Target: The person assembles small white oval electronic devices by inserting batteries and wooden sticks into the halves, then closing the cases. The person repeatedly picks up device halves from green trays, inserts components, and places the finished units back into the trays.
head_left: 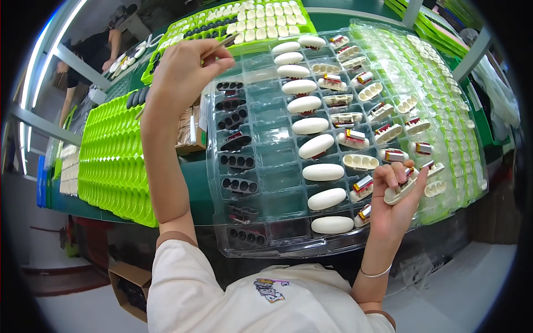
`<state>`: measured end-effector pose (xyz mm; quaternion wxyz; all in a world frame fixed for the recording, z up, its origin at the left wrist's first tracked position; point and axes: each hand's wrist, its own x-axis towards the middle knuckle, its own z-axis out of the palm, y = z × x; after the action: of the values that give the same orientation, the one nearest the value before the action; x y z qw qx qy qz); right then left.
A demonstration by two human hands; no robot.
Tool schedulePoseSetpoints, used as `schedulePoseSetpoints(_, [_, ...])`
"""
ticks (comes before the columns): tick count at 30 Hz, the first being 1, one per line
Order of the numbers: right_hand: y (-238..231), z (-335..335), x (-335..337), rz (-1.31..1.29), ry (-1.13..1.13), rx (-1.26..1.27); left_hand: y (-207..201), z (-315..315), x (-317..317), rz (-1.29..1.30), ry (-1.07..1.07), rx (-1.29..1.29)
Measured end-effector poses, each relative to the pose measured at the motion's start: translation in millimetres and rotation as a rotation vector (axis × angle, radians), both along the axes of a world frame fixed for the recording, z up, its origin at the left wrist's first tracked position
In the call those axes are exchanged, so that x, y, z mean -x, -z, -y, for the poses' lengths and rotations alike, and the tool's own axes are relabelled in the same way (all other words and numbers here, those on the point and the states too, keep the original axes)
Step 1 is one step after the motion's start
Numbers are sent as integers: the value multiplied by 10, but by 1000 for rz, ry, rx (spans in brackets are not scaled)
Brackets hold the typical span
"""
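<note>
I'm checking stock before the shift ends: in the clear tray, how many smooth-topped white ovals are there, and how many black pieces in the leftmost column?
Smooth-topped white ovals: 11
Black pieces, leftmost column: 8
Total: 19

No legible words, numbers or signs anywhere.

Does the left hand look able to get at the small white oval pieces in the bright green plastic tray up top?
Probably yes: the left hand appears close to the bright green plastic tray, and nothing visible blocks the small white oval pieces; the slim tool it holds seems aimed their way.
</note>
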<state>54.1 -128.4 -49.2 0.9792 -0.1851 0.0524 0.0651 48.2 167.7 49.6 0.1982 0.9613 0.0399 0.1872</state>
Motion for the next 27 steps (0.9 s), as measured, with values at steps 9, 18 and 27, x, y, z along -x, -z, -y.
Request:
schedulePoseSetpoints(9, [14, 61, -11, 16, -19, -3, -37, -131, -68, -40, -169, -212])
schedulePoseSetpoints(18, [29, 73, -9, -5, -65, -44, 648, -967, 87, -521, -648, -444])
schedulePoseSetpoints(27, [32, 87, -8, -12, -80, -51, 1122, -1072, 320, -362, -488, -525])
